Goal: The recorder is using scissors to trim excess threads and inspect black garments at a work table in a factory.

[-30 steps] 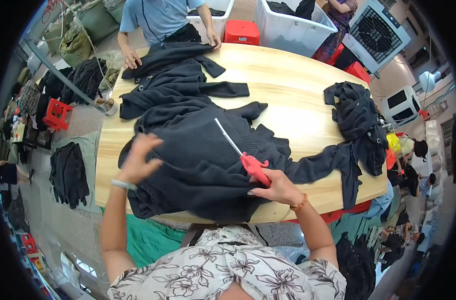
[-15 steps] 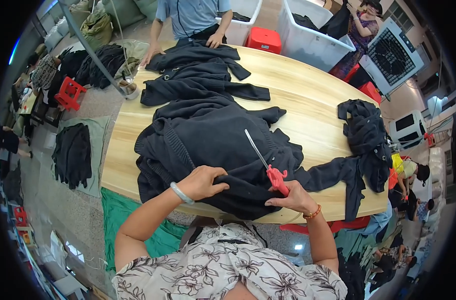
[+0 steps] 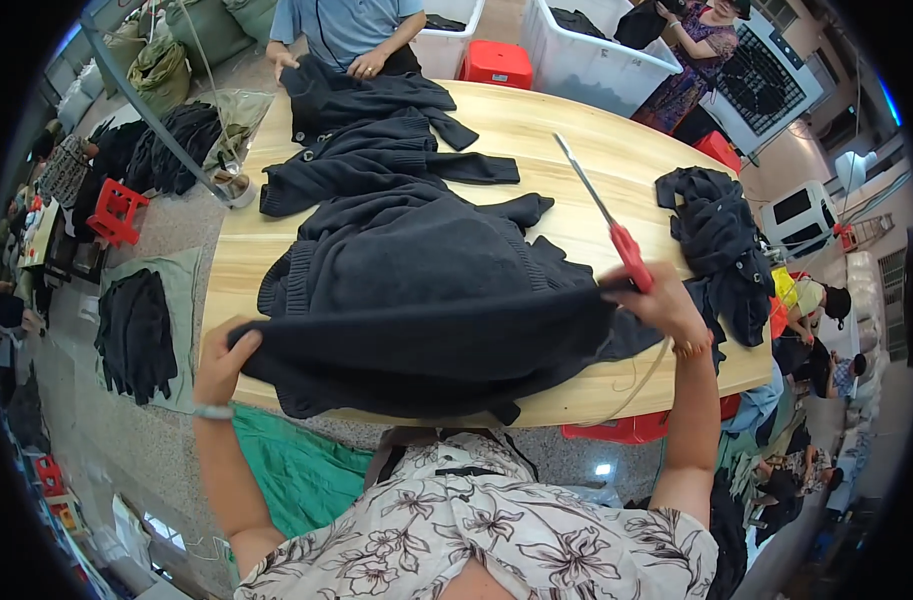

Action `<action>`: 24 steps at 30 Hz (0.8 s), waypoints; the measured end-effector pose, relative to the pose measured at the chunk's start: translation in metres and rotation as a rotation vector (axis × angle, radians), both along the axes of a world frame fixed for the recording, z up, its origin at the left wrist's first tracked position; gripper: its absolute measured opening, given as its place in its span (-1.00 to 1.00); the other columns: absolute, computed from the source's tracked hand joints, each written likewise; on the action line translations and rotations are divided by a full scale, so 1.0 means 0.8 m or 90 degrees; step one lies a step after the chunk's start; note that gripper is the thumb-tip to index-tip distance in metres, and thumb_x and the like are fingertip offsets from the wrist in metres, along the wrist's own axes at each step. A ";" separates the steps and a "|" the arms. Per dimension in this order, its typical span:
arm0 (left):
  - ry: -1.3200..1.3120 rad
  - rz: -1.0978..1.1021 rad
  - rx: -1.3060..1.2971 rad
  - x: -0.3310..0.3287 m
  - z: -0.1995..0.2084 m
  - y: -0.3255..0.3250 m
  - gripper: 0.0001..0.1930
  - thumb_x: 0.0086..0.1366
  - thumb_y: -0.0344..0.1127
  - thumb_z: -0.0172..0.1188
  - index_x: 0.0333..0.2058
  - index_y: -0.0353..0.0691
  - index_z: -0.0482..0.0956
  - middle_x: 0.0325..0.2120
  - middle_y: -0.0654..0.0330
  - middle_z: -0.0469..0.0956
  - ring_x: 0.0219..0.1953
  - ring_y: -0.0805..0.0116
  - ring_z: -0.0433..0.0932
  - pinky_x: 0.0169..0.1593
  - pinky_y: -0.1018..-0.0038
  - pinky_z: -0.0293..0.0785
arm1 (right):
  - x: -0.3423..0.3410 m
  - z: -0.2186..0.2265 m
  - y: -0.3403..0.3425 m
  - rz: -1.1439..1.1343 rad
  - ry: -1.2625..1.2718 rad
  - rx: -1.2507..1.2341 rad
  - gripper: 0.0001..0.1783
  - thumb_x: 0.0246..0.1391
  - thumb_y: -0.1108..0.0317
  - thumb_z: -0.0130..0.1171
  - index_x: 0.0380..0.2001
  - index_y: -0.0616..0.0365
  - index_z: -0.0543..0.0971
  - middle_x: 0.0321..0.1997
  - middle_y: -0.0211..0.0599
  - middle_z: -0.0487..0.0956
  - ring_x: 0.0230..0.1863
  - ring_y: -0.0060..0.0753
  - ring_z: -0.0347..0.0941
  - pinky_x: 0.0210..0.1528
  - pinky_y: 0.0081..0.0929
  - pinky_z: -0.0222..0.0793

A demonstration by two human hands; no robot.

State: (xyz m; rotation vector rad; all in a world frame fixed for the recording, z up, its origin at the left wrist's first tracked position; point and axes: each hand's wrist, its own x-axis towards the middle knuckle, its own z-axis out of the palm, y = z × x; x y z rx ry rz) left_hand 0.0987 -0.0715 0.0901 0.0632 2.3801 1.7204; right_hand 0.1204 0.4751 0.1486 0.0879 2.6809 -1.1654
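Note:
A black knit sweater (image 3: 426, 350) is stretched sideways between my hands at the table's near edge, its raised fold forming a broad band. My left hand (image 3: 219, 368) is closed on the left end of that fold, thumb on top. My right hand (image 3: 664, 305) pinches the right end and also holds a red air blow gun (image 3: 628, 255) with a long thin metal nozzle pointing up and away to the left. Its grip is partly hidden by my fingers, which are slightly blurred. A pale hose hangs below my right wrist.
More black cardigans (image 3: 376, 150) lie in a row toward the far edge, where a co-worker's hands (image 3: 366, 65) hold one. A black garment pile (image 3: 716, 230) lies at the table's right. White bins (image 3: 596, 70) and a red stool (image 3: 496, 65) stand beyond the wooden table (image 3: 566, 180).
My hands have moved apart, pulling the sweater's near part up into a taut band. The blow gun has risen to the right. The co-worker has lifted part of the far cardigan.

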 end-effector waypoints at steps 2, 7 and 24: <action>0.017 0.001 -0.054 -0.038 -0.061 -0.012 -0.77 0.27 -0.29 0.23 -0.26 -0.38 0.62 -0.44 0.29 0.57 -0.33 0.53 0.46 -0.20 0.58 0.38 | -0.051 -0.039 0.018 0.056 0.046 0.243 -0.70 0.05 0.19 0.33 -0.34 0.24 0.66 -0.46 -0.12 0.65 -0.48 -0.16 0.55 -0.32 -0.35 0.47; 0.367 0.090 -0.487 -0.036 -0.163 0.051 -0.54 0.17 -0.38 0.28 0.07 -0.25 0.47 0.07 -0.10 0.41 0.12 -0.15 0.37 0.17 0.13 0.32 | -0.060 -0.136 0.040 -0.115 -0.017 0.654 -0.81 0.15 0.27 0.15 -0.36 0.18 0.58 -0.34 -0.02 0.64 -0.28 -0.11 0.64 -0.21 -0.20 0.55; 0.590 -0.393 -0.455 -0.023 -0.148 0.427 -0.38 0.17 -0.07 0.28 0.13 -0.31 0.45 0.18 -0.14 0.38 0.33 -0.08 0.22 0.45 0.07 -0.10 | 0.071 -0.075 0.080 0.034 -0.018 0.255 -0.67 0.04 0.53 0.15 -0.08 0.10 0.49 -0.21 -0.08 0.59 -0.12 0.10 0.52 -0.12 -0.15 0.42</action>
